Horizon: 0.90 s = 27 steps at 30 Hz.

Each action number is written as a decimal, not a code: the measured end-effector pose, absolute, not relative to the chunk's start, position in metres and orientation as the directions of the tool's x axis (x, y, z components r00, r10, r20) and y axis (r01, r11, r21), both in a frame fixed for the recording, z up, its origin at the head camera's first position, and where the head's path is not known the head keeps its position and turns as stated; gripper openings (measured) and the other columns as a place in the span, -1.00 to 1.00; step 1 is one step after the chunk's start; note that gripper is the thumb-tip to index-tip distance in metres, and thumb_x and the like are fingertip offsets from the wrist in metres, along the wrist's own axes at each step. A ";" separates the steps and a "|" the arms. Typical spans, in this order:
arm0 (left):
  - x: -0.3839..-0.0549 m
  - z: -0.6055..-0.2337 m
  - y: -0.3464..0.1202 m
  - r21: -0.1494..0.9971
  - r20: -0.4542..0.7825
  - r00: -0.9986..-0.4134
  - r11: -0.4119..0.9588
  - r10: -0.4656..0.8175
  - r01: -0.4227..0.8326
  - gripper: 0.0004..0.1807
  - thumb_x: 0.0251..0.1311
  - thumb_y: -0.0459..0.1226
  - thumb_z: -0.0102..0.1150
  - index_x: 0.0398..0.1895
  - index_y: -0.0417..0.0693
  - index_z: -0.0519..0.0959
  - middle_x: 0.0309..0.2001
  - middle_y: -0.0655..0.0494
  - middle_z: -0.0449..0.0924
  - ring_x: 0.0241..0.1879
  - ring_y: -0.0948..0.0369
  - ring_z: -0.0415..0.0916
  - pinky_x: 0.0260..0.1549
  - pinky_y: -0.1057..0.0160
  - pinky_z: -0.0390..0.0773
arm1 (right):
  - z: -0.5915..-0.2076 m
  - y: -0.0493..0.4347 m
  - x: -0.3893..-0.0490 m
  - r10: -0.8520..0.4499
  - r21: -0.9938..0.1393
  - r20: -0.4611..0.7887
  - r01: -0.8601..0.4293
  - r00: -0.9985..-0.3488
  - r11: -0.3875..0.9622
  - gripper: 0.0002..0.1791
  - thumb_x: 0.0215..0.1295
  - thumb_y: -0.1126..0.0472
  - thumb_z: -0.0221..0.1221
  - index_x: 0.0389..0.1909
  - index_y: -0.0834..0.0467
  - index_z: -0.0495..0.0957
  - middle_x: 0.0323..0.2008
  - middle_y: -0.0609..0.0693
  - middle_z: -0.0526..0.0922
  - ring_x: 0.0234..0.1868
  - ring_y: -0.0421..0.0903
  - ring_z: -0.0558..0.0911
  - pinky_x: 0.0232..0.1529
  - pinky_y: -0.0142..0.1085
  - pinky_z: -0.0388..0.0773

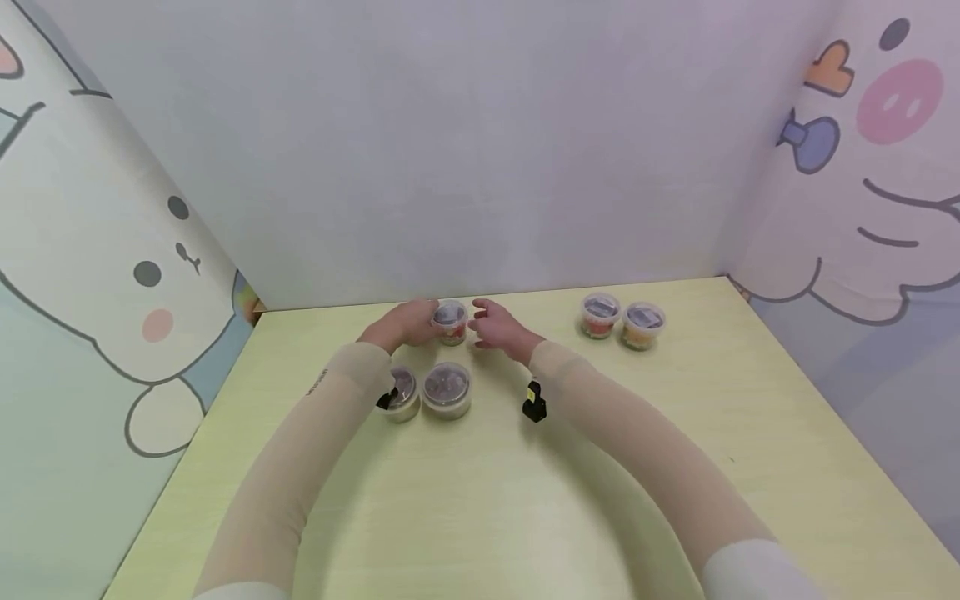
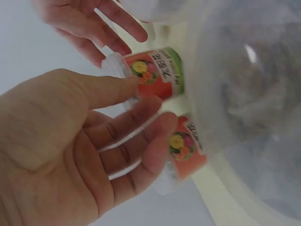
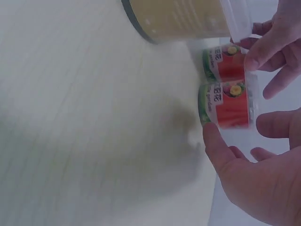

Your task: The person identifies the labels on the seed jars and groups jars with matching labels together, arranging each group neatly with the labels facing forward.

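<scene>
Two small plastic tubs with red and green labels and translucent lids stand side by side at the table's back. In the right wrist view, the nearer tub (image 3: 228, 106) lies between the parted thumb and fingers of my right hand (image 3: 263, 174). Beyond it is the farther tub (image 3: 218, 61), with my left hand (image 3: 277, 47) at its lid. In the head view my left hand (image 1: 411, 323) is left of the visible tub (image 1: 452, 327) and covers the other. My right hand (image 1: 504, 329) is just right of it, fingers spread. The left wrist view shows loosely bent left fingers overlapping both tubs.
Two larger lidded tubs, one (image 1: 447, 390) in full view and one (image 1: 403, 398) partly behind the left wrist, stand in front of the hands. Back right are a red-filled tub (image 1: 599, 316) and an orange one (image 1: 642, 325). A pale wall (image 1: 480, 167) rises behind the table.
</scene>
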<state>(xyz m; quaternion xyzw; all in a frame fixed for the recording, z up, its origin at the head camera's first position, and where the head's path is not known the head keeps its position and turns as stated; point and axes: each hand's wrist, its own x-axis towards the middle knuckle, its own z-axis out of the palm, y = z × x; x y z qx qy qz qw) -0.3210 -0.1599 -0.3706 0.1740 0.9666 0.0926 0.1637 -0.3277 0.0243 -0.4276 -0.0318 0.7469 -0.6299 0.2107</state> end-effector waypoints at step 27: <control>-0.315 -0.383 -0.024 0.426 -0.126 -0.791 0.753 0.598 0.501 -0.57 0.57 -0.10 -0.07 0.28 -0.18 0.50 0.15 -0.05 0.60 0.07 0.10 0.58 0.08 0.11 0.54 | -0.408 0.255 -0.326 -0.270 -0.383 0.084 -0.282 -0.959 0.880 -0.51 0.51 0.28 -0.02 0.36 0.41 0.36 0.28 0.43 0.42 0.30 0.36 0.39 0.29 0.23 0.31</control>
